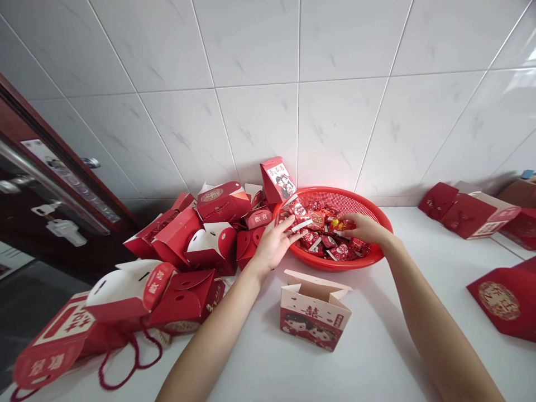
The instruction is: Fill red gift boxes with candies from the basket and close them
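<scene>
A red plastic basket (387, 223) holds several red-wrapped candies (341, 252). Over its left side, my left hand (270, 245) grips a red candy packet (298, 213) with white edges between thumb and fingers. My right hand (365, 228) reaches in from the right, its fingertips closed at a red and yellow wrapped candy (339, 224). In front of the basket, between my forearms, a small red and cream gift box (312, 321) with two cartoon faces stands upright, its top flaps open. Neither hand touches this box.
Several red gift boxes (180, 301) are heaped on the left, some with cord handles (134, 357). Another box (278, 178) leans against the tiled wall (255, 123) behind the basket. More boxes (473, 212) stand at right. A dark door with keys (67, 229) is at far left.
</scene>
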Action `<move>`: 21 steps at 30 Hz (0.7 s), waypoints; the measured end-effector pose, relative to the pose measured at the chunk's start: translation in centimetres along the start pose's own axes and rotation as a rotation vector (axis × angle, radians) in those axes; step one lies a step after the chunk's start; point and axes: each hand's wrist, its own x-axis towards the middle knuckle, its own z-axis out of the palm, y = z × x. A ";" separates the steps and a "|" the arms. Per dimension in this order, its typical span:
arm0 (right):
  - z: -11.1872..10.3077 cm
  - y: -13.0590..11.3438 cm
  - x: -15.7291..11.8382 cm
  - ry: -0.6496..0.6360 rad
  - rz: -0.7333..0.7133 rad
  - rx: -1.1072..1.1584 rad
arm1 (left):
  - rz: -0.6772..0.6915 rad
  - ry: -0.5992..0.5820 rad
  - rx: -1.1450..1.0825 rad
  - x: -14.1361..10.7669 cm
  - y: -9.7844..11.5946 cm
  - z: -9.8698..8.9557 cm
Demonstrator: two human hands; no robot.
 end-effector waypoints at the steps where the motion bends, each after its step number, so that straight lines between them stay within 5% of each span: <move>1: 0.0 0.0 0.0 0.002 -0.002 0.002 | 0.001 -0.002 -0.001 0.0 0.0 0.0; 21: -0.5 -1.0 -0.5 0.158 -0.073 0.197 | -0.016 0.009 -0.008 0.0 0.1 0.0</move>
